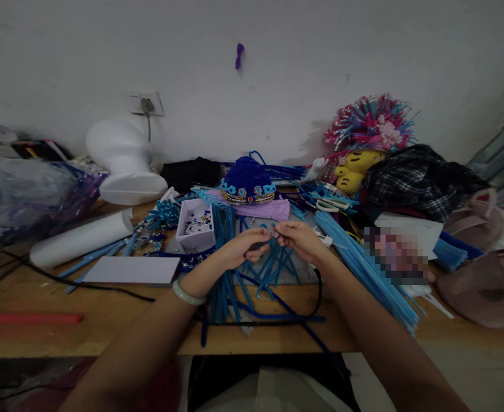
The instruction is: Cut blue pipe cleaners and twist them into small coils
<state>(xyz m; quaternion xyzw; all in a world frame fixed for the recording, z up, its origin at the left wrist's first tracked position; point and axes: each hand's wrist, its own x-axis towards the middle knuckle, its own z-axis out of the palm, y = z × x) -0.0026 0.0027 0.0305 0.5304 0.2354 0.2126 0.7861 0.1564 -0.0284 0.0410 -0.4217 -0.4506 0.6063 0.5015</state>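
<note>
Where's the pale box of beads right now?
In the head view, the pale box of beads sits left of centre, just left of a bundle of blue stems and left of the left hand.

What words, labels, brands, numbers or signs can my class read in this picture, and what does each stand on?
None can be read.
Pixelated patch at the right: whatever lies under it is hidden.
White card and white box: no lettering shows.
Wall socket: any marking is too small and blurred to read.
</note>
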